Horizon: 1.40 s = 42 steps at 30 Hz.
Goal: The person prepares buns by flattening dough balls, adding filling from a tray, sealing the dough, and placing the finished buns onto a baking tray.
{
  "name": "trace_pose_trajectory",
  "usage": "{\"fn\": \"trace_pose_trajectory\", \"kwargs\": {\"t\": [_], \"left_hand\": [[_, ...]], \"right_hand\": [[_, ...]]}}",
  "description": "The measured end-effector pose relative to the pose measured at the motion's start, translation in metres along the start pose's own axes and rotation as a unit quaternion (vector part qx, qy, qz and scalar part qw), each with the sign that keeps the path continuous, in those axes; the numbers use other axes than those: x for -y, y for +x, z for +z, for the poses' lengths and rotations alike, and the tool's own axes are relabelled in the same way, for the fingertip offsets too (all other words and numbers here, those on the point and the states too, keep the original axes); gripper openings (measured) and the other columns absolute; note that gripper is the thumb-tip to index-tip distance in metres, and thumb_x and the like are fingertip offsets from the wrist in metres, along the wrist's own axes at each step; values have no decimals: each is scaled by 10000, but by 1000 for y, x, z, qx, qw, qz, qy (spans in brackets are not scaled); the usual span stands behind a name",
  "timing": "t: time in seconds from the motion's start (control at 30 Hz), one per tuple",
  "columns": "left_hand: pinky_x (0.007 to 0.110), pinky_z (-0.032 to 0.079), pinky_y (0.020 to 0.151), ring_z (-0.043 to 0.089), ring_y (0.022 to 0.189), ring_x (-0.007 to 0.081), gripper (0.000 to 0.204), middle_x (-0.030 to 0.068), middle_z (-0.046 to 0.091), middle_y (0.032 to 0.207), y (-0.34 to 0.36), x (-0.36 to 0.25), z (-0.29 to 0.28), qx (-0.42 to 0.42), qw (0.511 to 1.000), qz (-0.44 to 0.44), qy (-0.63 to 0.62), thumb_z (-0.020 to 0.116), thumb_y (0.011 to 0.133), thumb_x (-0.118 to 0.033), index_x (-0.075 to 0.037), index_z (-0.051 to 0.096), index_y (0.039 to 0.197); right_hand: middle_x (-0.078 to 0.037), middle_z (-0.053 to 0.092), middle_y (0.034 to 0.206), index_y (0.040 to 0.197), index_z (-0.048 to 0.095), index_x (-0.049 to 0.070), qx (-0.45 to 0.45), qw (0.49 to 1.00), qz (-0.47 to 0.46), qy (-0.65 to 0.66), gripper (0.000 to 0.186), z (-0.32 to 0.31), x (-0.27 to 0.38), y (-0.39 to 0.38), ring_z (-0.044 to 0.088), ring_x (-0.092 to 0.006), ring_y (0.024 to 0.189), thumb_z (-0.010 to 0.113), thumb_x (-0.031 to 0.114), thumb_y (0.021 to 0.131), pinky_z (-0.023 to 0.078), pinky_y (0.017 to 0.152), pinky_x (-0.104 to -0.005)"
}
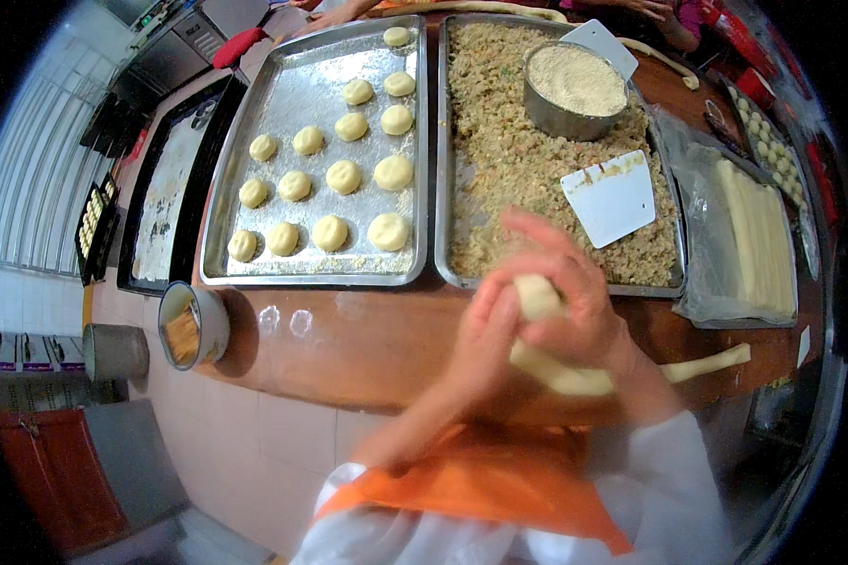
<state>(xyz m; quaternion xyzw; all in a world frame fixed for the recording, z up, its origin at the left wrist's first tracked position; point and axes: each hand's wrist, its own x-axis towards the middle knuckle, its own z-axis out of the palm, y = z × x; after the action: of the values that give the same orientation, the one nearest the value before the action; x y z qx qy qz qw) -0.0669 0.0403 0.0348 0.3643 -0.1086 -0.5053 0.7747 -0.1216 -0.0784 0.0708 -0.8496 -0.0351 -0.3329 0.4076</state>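
Observation:
A pale round dough ball sits between my two hands, above the near edge of the table. My left hand cups it from the left, thumb against it. My right hand curls round its top and right side, and its raised fingers are blurred. Beneath my right wrist lies a dough rope, partly hidden by the hand. Just beyond my hands is a metal tray of crumbly filling. On the filling rest a white scraper and a metal bowl of pale crumbs.
Left of the filling, a floured tray holds several flattened dough balls. A black baking tray stands farther left. A tin sits at the table's left front edge. Plastic-wrapped dough strips lie right. Other people's hands show at the far side.

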Motion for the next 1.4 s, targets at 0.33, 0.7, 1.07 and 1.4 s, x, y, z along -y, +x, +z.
{"fn": "trace_pose_trajectory", "kwargs": {"t": [0.33, 0.7, 1.07, 1.4], "left_hand": [[349, 437, 821, 529, 996, 213, 354, 131, 516, 1103, -10, 23, -19, -72, 937, 200, 278, 456, 854, -260, -13, 486, 1105], [346, 494, 685, 628, 781, 277, 345, 134, 629, 826, -19, 6, -2, -105, 871, 224, 425, 451, 820, -293, -5, 585, 956], [329, 491, 695, 623, 810, 235, 326, 124, 626, 840, -18, 6, 5, -115, 851, 304, 413, 472, 766, -216, 10, 576, 976], [292, 473, 713, 594, 807, 179, 323, 113, 616, 864, -23, -7, -1, 46, 911, 220, 346, 541, 775, -227, 3, 557, 1002]], "right_hand": [[-137, 612, 969, 919, 543, 26, -160, 968, 89, 174, 212, 44, 10, -12, 593, -212, 860, 624, 186, 805, 436, 879, -396], [-134, 627, 912, 941, 450, 57, -150, 924, 106, 336, 216, 43, 12, -28, 601, -220, 909, 609, 135, 817, 340, 977, -434], [-162, 617, 942, 980, 393, 81, -179, 898, 56, 398, 260, 52, 10, -33, 591, -229, 931, 593, 124, 820, 355, 956, -452], [-150, 629, 961, 938, 531, 46, -137, 938, 82, 308, 197, 48, 17, -33, 588, -247, 980, 628, 91, 773, 282, 1020, -435]]}}
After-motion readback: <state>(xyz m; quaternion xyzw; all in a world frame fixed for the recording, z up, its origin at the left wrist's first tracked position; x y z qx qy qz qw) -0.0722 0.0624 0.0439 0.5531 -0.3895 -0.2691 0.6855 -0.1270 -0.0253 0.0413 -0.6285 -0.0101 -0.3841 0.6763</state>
